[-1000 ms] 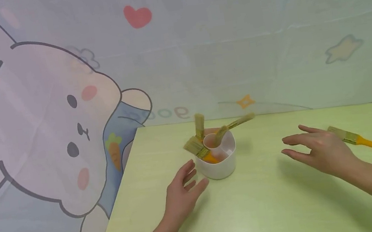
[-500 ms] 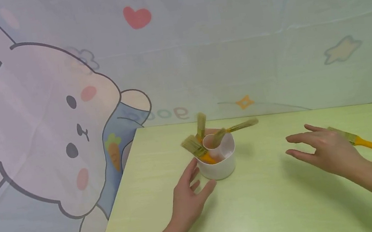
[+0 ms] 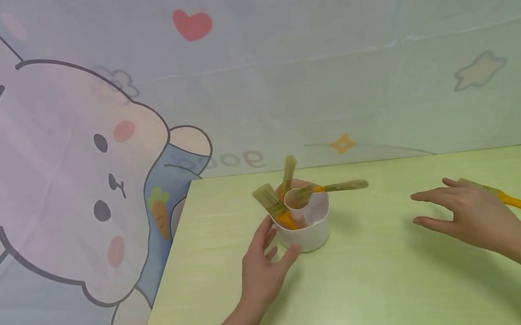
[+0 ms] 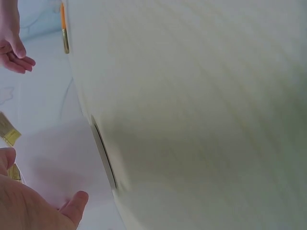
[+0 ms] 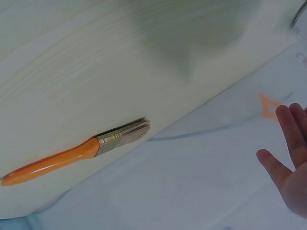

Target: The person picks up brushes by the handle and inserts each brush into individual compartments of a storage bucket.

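A white pen-holder-like container [image 3: 309, 237] with a round inner tube stands on the table. Three paintbrushes are in it, bristles up: a wide one [image 3: 271, 200] leans left, one [image 3: 288, 174] points to the back, and one [image 3: 344, 186] sticks out to the right over the rim. My left hand [image 3: 262, 273] is at the container's near left side, thumb in front and fingertips by the rim, fingers loosely spread. Over the table at the right my right hand [image 3: 473, 216] hovers with nothing in it. Beyond it lies an orange-handled paintbrush [image 5: 72, 160], bristle end partly hidden in the head view.
The pale green table [image 3: 384, 295] runs back to a hanging cloth [image 3: 327, 64] printed with a rabbit, a heart and stars. Its left edge slants down beside the rabbit.
The container has turned clockwise in place, swinging its brushes round. My left hand has moved right, up to its side. My right hand has drifted right over the loose paintbrush.
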`<act>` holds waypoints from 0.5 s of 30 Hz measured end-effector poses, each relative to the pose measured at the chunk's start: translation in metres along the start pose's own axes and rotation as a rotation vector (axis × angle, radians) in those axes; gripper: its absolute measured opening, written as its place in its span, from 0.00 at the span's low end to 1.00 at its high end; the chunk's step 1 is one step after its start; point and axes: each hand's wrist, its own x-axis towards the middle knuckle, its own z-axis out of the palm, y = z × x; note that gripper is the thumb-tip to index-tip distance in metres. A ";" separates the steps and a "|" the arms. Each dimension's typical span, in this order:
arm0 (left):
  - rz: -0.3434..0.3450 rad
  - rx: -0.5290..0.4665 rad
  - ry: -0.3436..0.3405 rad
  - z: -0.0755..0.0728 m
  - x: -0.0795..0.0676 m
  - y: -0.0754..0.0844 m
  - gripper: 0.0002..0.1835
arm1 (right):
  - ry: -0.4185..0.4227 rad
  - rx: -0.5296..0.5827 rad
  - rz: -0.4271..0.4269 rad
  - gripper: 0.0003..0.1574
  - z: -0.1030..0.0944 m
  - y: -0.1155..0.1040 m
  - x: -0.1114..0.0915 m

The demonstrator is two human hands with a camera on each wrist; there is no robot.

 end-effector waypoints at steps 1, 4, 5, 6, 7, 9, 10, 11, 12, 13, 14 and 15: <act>-0.001 0.001 0.003 0.000 0.001 0.000 0.44 | -0.007 -0.006 0.000 0.29 0.000 0.001 -0.002; 0.001 0.001 0.016 0.001 0.004 0.000 0.44 | -0.035 -0.021 -0.003 0.31 -0.001 0.005 -0.006; 0.003 -0.001 0.021 0.001 0.005 0.000 0.44 | -0.044 -0.025 -0.002 0.33 -0.001 0.007 -0.007; 0.003 -0.002 0.024 0.002 0.006 0.000 0.44 | -0.057 -0.026 0.003 0.34 -0.001 0.008 -0.008; 0.004 -0.001 0.027 0.002 0.007 0.000 0.44 | -0.070 -0.029 0.008 0.35 -0.002 0.009 -0.009; 0.005 0.006 0.032 0.003 0.009 -0.001 0.44 | -0.099 -0.035 0.024 0.37 -0.004 0.010 -0.011; 0.003 0.007 0.033 0.003 0.011 -0.001 0.45 | -0.110 -0.034 0.031 0.38 -0.005 0.011 -0.012; 0.001 0.008 0.034 0.003 0.012 -0.001 0.45 | -0.118 -0.033 0.034 0.39 -0.006 0.012 -0.012; -0.001 0.011 0.034 0.003 0.013 -0.001 0.45 | -0.129 -0.034 0.043 0.39 -0.007 0.013 -0.013; -0.004 0.013 0.034 0.003 0.014 -0.001 0.45 | -0.134 -0.038 0.048 0.39 -0.008 0.013 -0.014; -0.005 0.014 0.033 0.003 0.015 -0.001 0.45 | -0.141 -0.039 0.050 0.39 -0.008 0.015 -0.015; -0.005 0.013 0.032 0.003 0.016 -0.002 0.45 | -0.152 -0.041 0.060 0.39 -0.009 0.015 -0.016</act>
